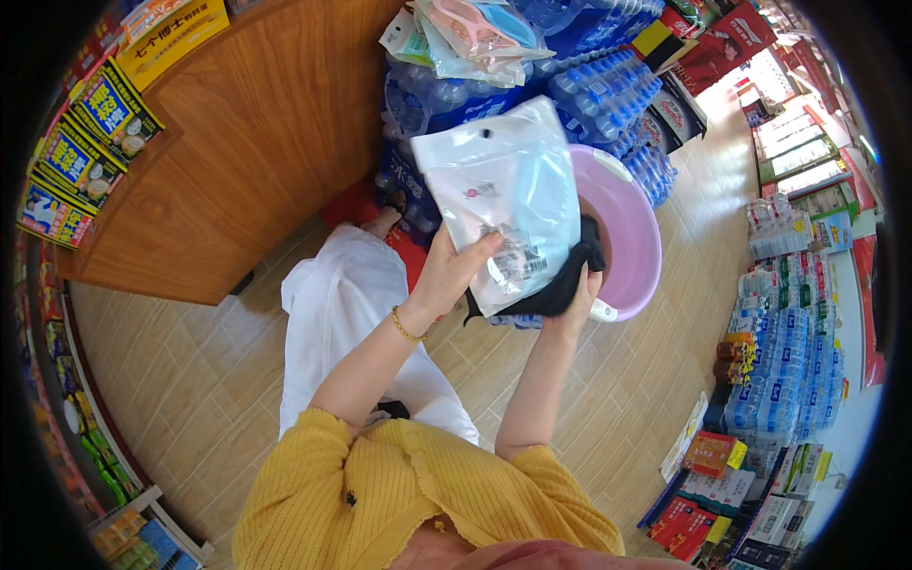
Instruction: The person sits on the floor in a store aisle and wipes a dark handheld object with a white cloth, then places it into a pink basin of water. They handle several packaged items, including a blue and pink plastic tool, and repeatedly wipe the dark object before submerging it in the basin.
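My left hand (453, 269) grips the lower left edge of a white plastic package (513, 185), thumb on its front. The package is flat and glossy, with a barcode label and a small hole near its top edge. My right hand (576, 301) is closed around a bunched black cloth (556, 290), which lies against the package's lower right side and partly behind it. Just beyond my right hand is a pink-purple basin (641, 249), partly covered by the package; its contents are mostly hidden.
Shrink-wrapped bottle packs (608, 95) are stacked behind the basin, with bagged slippers (475, 28) on top. A wooden counter (256, 123) stands at the left. Along the right wall are more bottle packs (784, 370) and boxes (689, 522). Tiled floor (180, 380) lies between.
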